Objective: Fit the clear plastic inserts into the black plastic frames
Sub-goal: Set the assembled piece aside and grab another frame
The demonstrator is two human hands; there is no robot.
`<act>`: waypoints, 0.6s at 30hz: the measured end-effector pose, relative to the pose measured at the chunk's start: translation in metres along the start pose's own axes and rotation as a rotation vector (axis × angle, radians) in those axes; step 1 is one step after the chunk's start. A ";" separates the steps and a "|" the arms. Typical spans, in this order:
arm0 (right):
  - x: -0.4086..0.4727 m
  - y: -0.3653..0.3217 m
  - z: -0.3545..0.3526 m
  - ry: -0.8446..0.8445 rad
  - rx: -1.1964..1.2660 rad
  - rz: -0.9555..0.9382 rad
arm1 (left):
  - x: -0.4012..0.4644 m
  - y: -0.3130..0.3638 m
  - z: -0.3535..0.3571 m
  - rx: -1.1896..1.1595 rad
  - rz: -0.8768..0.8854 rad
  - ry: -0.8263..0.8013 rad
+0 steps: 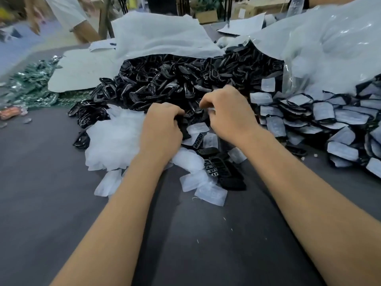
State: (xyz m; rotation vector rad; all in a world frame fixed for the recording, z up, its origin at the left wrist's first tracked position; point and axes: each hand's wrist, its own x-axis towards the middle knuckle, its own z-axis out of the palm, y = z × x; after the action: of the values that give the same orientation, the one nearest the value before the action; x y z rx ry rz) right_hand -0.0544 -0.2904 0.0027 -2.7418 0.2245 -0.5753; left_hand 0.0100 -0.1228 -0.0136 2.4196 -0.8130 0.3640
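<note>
Centrally, both hands — left hand (162,125), right hand (228,114) — grip black frames (165,83).

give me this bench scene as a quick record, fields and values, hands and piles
left hand: fingers curled on a black frame
right hand: fingers curled, pinching a part at the pile's edge; which part is unclear
black frames pile: centre, spilling from a white bag
clear inserts pile: left of the hands
finished pieces: heaped at right
table: dark grey

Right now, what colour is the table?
Dark grey table, best seen in the head view.
</note>
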 end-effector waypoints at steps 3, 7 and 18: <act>0.015 -0.010 0.013 -0.108 -0.165 -0.021 | -0.004 -0.003 0.004 0.004 0.030 0.043; 0.022 -0.010 0.021 -0.048 -0.208 0.053 | -0.003 -0.007 0.008 -0.010 0.002 0.103; 0.015 -0.015 0.009 0.323 0.195 0.000 | -0.002 -0.005 0.007 -0.295 0.052 0.345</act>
State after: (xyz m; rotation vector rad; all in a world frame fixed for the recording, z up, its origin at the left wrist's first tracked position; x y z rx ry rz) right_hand -0.0353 -0.2766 0.0055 -2.4510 0.2310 -0.9856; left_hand 0.0120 -0.1223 -0.0222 1.9933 -0.7178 0.6162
